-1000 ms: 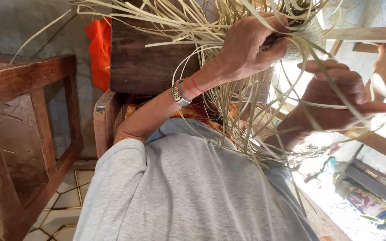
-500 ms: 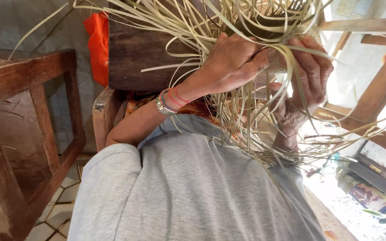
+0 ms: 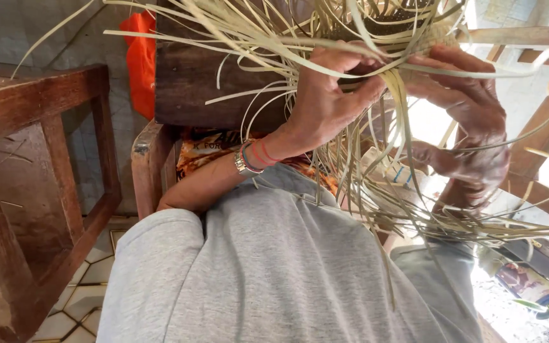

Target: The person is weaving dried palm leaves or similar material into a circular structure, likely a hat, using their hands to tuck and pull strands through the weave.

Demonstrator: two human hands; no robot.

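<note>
While long pale straw strips (image 3: 351,159) spill down over the grey-sleeved lap, the left hand (image 3: 328,95) pinches several strands at the woven piece (image 3: 401,25) up top, and the right hand (image 3: 471,121), apparently curled around more strips, sits just right of it.

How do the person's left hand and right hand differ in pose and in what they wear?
The left hand shows its back to the camera, fingers curled into the pale straw strips; the right hand is turned more sideways, its fingers spread along the strips. The left wrist wears a metal watch and red bands; the right wrist looks bare. The left is evenly lit, the right backlit. Both grip the same weaving.
</note>
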